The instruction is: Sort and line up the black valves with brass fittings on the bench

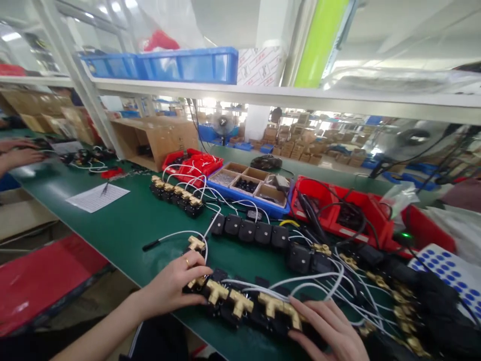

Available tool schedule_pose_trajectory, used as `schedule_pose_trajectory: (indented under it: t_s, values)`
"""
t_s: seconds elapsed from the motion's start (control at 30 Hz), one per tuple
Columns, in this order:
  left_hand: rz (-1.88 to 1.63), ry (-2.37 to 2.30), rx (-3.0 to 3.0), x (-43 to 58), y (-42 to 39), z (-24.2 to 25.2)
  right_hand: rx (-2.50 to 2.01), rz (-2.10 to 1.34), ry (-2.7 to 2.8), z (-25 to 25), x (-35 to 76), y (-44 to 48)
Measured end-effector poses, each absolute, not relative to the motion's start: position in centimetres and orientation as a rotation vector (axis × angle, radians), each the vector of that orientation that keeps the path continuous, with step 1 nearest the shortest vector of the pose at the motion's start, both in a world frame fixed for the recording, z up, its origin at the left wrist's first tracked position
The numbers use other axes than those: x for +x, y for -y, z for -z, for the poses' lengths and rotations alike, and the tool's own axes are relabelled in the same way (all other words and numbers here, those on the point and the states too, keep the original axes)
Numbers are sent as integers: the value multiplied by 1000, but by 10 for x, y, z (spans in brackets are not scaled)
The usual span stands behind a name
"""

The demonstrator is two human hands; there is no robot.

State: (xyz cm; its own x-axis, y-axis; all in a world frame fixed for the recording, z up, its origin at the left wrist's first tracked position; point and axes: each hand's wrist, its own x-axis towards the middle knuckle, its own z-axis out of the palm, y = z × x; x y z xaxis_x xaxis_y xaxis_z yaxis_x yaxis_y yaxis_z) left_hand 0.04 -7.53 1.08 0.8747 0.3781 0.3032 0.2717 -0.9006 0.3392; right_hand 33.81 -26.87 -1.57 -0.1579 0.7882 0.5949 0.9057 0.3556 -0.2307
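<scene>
A row of brass valves with black housings and white cables lies along the front of the green bench. My left hand, a ring on one finger, is closed around a brass valve at the row's left end. At the right end, my right hand curls its fingers and thumb around another brass valve; the palm side is hidden. Just beyond my left hand stands a further brass fitting. A white cable with a black tip stretches left across the bench. Behind is a line of black housings.
More valves stand back left, near a printed sheet. A blue divided tray sits between red bins. Cabled valves crowd the right beside a blue-dotted sheet. Another person's hands are far left.
</scene>
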Motion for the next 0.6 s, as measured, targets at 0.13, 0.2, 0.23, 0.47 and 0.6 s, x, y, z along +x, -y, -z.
schedule_pose_trajectory:
  t_s: [0.13,0.2,0.23,0.47,0.6]
  values:
    - [-557,-254,3003,19,74,-11,-1667,283,2010,6,320,267]
    - [-580,-169,3058,27,76,-11,-1761,344,2027,8,313,266]
    - [-602,-153,3075,30,78,-11,-1791,368,2031,9,311,265]
    - [-653,-198,2959,28,83,-14,-1778,358,2045,10,310,265]
    - [-736,-445,2716,13,63,-23,-1659,350,2001,12,326,271]
